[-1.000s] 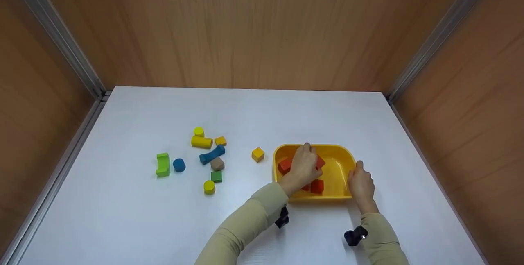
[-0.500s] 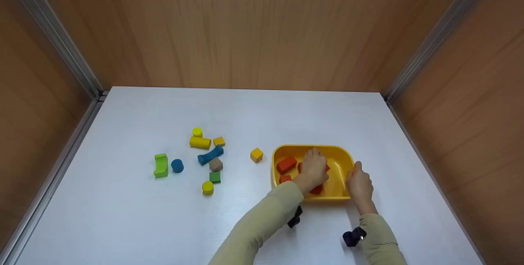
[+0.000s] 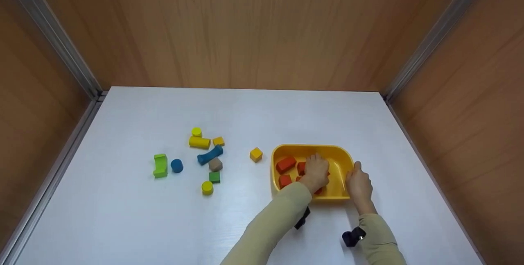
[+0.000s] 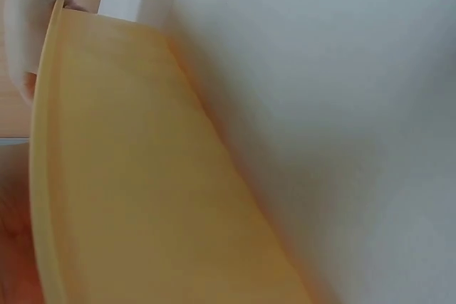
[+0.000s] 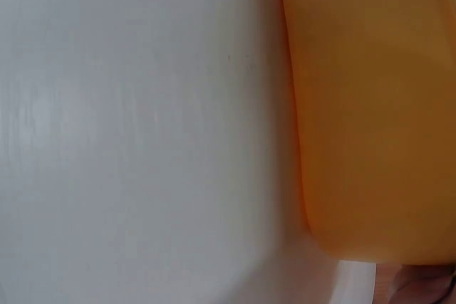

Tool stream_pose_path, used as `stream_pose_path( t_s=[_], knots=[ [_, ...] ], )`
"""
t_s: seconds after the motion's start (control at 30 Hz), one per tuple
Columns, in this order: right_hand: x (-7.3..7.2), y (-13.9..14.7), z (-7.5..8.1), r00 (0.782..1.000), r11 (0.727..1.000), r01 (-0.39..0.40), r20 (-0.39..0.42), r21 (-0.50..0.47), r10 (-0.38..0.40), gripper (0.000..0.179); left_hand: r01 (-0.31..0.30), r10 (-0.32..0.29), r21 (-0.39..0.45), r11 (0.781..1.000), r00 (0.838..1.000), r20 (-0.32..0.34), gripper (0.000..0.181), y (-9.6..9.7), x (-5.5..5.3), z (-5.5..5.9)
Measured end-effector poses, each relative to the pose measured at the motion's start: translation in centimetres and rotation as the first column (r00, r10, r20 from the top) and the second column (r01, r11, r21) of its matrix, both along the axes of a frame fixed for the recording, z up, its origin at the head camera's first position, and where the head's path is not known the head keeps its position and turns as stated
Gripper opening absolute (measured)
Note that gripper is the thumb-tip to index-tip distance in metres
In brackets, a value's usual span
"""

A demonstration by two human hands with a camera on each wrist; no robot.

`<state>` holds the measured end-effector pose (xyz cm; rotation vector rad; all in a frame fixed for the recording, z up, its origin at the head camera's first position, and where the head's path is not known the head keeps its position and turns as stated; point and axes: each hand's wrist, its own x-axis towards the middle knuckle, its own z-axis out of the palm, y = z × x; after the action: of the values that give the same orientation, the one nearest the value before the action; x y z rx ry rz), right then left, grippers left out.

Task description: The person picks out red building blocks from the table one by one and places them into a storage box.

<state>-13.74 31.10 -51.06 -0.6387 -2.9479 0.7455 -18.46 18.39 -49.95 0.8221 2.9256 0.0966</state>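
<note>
My left hand (image 3: 317, 171) reaches into a yellow tray (image 3: 348, 189), its fingers curled downward around a red block (image 3: 328, 173), which is mostly hidden. Other red blocks (image 3: 285, 164) lie in the tray to the left of the hand and beneath it. At the tray's right end, my right hand (image 3: 360, 184) grips the rim. The left wrist view shows the tray's outer wall (image 4: 142, 176), with part of the left hand (image 4: 14, 226) behind the rim. Much of the right wrist view is filled by the tray wall (image 5: 377, 119).
Left of the tray, a yellow cube (image 3: 256, 155) sits alone on the white table (image 3: 143, 224). Farther left are a blue dumbbell-shaped block (image 3: 210, 155), a yellow cylinder (image 3: 199, 142), a light green notched block (image 3: 161, 166) and several other small blocks. Wooden panels (image 3: 245, 31) enclose the table.
The left hand has moved right and slightly nearer inside the tray, the red block at its fingers shifting with it. More red blocks show on the left. The right hand keeps its grip.
</note>
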Motion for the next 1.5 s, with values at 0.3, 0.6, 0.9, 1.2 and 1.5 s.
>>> stream_pose_path(
  t_s=[0.3,0.6,0.9,1.2,1.5],
  knots=[
    [0.2,0.0,-0.1,0.996,0.999,-0.032,-0.077,0.044,0.035,0.012,-0.036,0.037,-0.079,0.996,0.999,0.008,0.031,0.3,0.1,-0.5],
    [0.0,-0.1,-0.2,0.997,0.999,-0.019,-0.069,0.040,0.021,0.015,-0.043,0.048,-0.128,0.991,0.998,0.040,0.043,0.4,0.1,-0.7],
    [-0.3,-0.1,-0.2,0.998,0.999,-0.016,-0.056,0.035,0.018,0.017,-0.033,0.035,-0.090,0.995,0.999,0.025,0.041,-0.3,-0.1,-0.4],
    [-0.2,0.0,-0.2,0.998,0.999,-0.034,-0.053,0.042,0.036,0.017,-0.019,0.020,0.046,0.999,1.000,-0.018,0.043,-1.2,0.1,0.6],
    [-0.1,-0.1,0.0,0.996,0.997,-0.041,-0.071,0.058,0.046,0.016,0.046,-0.019,0.191,0.981,0.990,-0.140,0.036,-3.8,0.3,2.6]
  ],
)
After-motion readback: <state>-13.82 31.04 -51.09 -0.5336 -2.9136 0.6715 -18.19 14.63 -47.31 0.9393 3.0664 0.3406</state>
